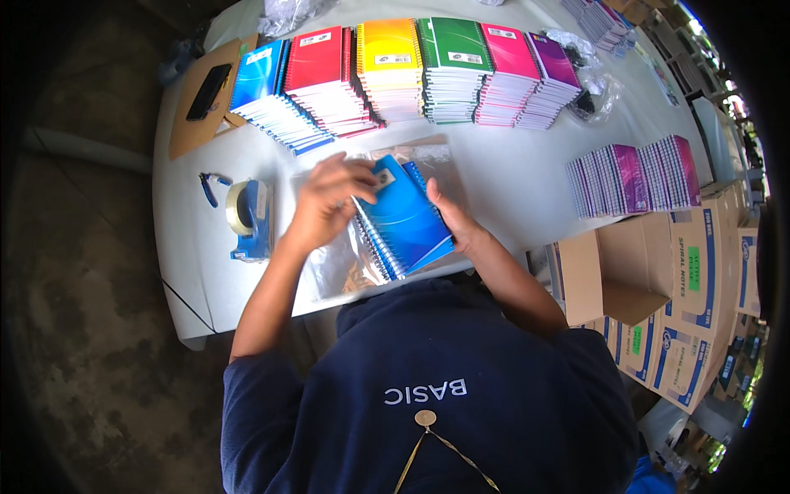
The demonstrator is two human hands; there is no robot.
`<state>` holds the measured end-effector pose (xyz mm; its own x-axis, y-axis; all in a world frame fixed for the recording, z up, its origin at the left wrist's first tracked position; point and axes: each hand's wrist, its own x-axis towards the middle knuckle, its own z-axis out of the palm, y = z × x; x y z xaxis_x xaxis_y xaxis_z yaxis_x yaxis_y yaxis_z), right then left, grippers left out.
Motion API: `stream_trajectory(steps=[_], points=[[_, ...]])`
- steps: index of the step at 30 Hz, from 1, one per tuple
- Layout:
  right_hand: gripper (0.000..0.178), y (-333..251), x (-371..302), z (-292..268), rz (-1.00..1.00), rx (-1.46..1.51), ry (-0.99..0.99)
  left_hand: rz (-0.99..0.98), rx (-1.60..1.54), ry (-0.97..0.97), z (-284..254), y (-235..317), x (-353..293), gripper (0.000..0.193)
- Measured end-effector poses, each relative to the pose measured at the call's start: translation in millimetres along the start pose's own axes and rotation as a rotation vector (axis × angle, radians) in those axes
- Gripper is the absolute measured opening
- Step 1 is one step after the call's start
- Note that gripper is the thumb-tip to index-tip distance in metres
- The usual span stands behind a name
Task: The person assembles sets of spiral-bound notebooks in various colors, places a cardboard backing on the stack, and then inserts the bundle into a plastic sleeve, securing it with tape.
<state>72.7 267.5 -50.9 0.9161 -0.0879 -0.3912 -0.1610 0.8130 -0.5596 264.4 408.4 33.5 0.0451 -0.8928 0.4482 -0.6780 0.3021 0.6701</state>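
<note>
A small stack of blue spiral notebooks (405, 216) is tilted in front of me above the table, a second blue one showing behind the top cover. My right hand (457, 221) grips the stack at its right edge, thumb on the upper side. My left hand (333, 200) is by the stack's upper left corner, slightly blurred, its bent fingers apart and over the cover's edge. No object shows between them. Beneath the notebooks lies a clear plastic sleeve (329, 267), partly hidden by them and by my left forearm.
Notebook piles stand along the far side: blue (262, 74), red (317, 62), yellow (390, 49), green (457, 49), pink (510, 53) and purple (553, 62). More purple notebooks (629, 177) stand right, above an opened carton (580, 280). A tape dispenser (257, 222), cutter (209, 191) and phone (209, 92) are left.
</note>
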Motion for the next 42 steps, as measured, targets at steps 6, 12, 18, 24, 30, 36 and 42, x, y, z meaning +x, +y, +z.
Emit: stream_trajectory(steps=[6, 12, 18, 24, 30, 36, 42], points=[[0.083, 9, -4, 9, -0.412, -0.476, -0.023, -0.711, -0.82, 0.274, 28, 6, -43, 0.102], [0.094, 27, 0, 6, -0.733, -0.751, -0.031, -0.697, -0.665, 0.275, 93, 0, -73, 0.088], [0.101, 57, 29, -17, -0.824, -0.637, 0.03, -0.666, -0.549, 0.294, 129, -39, -92, 0.094], [0.099, 73, 42, -67, -0.702, -1.4, 0.23, -0.367, 0.438, -0.1, 120, -59, -102, 0.068], [0.068, 26, 11, 5, -0.694, -1.231, 0.367, -0.697, -0.133, 0.129, 82, -18, -82, 0.064], [0.07, 30, 40, -6, -0.158, -1.337, 0.523, -1.134, -0.245, -0.064, 83, -48, -75, 0.083], [0.068, 45, 39, -23, -0.134, -1.274, 0.517, -1.172, -0.318, -0.008, 92, -37, -85, 0.08]])
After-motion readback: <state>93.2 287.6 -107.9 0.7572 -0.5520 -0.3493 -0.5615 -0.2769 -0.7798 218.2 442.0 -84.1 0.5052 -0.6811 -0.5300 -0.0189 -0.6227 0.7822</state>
